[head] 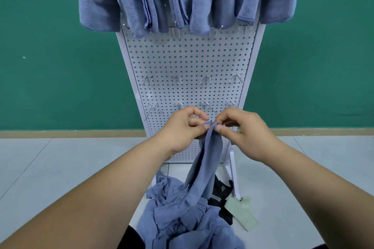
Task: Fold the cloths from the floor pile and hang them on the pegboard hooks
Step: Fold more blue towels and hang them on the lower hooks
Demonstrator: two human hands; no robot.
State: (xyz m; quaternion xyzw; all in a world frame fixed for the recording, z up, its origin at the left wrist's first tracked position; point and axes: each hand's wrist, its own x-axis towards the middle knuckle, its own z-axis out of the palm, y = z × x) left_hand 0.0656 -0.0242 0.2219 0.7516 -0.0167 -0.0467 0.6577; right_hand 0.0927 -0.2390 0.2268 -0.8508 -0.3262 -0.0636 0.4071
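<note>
While the left hand [185, 127] and right hand [240, 129] pinch one blue cloth [204, 166] by its top edge between them, it trails down to the floor pile [182, 216] below, pegboard [188, 62] just behind.

Pale tiled floor [60, 168] bearing blue cloth pile [182, 218], black item [220, 192], pale green cloth [240, 212], pegboard foot [234, 178]

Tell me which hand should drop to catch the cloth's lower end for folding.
Probably left. The left hand and right hand both pinch the cloth at its top edge, but it trails down and leftward into the pile, nearer the left.
</note>
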